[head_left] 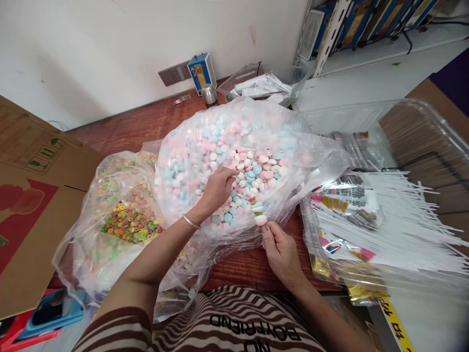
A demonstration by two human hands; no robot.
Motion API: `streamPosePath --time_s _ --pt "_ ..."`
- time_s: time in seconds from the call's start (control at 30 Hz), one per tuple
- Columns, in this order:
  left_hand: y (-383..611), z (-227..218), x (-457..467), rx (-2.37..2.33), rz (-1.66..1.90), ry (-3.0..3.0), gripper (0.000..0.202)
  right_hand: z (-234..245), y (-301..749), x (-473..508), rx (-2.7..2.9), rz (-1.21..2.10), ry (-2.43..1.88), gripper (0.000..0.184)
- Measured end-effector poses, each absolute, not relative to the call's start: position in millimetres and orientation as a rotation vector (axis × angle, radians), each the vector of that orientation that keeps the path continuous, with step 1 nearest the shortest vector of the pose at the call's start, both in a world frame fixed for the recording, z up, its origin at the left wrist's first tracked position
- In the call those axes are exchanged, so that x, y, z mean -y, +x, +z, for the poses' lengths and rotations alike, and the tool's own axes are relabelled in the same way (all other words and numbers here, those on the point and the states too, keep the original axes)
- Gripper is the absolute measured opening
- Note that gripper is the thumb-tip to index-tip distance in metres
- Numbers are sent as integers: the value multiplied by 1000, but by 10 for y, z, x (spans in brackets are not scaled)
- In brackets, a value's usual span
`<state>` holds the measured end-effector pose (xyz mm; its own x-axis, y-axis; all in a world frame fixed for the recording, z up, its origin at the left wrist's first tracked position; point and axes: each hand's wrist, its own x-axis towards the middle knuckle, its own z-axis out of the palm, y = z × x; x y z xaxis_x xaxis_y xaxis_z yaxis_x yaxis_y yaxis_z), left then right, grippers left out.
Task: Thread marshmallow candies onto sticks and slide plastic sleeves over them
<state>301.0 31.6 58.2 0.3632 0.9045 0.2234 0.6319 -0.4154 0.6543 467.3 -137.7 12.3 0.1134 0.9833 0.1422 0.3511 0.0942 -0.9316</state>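
Note:
A large clear plastic bag [176, 161] lies open on the table, full of round pink, white and pale blue candies [256, 171]. My left hand [220, 188] reaches over its opening, thumb and fingertips drawn together at the candies; whether a candy is between them I cannot tell. At the bag's near edge, my right hand [280, 247] pinches the lower end of a short row of candies [259, 214] in pink, white, green, orange and blue. What joins the row is hidden. Left of the large bag, another bag holds small colourful ring candies [132, 222].
Thin white sticks [395, 220] and printed wrappers fill a clear tray on the right. A cardboard box [36, 195] stands at left. Behind the bag are a clear bin [264, 83] of white packets, a blue device [202, 73] and a metal cup [209, 94].

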Motion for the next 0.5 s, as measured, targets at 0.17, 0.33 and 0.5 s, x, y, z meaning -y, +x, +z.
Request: streamPosePath --time_s 0.17,0.33,0.5 --pt "3030 369 -625 -1410 579 2532 20 65 4689 1402 1385 892 -1415 31" --pt "3013 365 -553 -1509 669 2555 12 36 4684 1387 1384 949 -1403 29" --pt "3089 392 -675 -1509 965 2372 14 21 4659 1368 1396 977 -1374 28"
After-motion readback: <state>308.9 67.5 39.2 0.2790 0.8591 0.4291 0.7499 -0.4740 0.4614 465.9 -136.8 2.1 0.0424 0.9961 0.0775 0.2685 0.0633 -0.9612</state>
